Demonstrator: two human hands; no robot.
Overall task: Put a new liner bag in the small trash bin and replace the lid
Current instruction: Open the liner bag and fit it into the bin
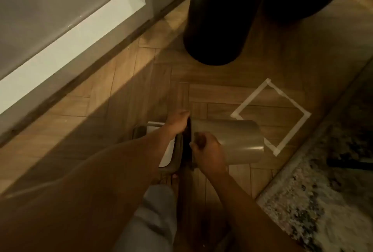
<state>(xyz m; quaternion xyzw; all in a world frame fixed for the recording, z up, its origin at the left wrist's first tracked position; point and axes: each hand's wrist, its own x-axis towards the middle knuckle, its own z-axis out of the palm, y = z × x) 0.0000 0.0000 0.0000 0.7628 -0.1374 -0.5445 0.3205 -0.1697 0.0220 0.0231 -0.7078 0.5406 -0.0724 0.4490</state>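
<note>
The small trash bin [238, 142], a smooth taupe cylinder, is tipped on its side low over the floor, mouth towards me. A dark liner bag [188, 142] shows as a black strip at that mouth. My left hand [177, 121] curls over the upper edge of the mouth. My right hand [207, 150] is closed on the lower edge, pinching the dark liner there. The lid [166, 158], white with a grey rim, lies flat on the floor just left of the bin, partly hidden under my left forearm.
A square of pale tape [270, 114] marks the wooden floor behind the bin. A tall black cylinder [216, 29] stands further back. White cabinets [60, 29] run along the left, and a speckled rug [323, 201] lies at the right. My grey-clad leg [153, 217] is below.
</note>
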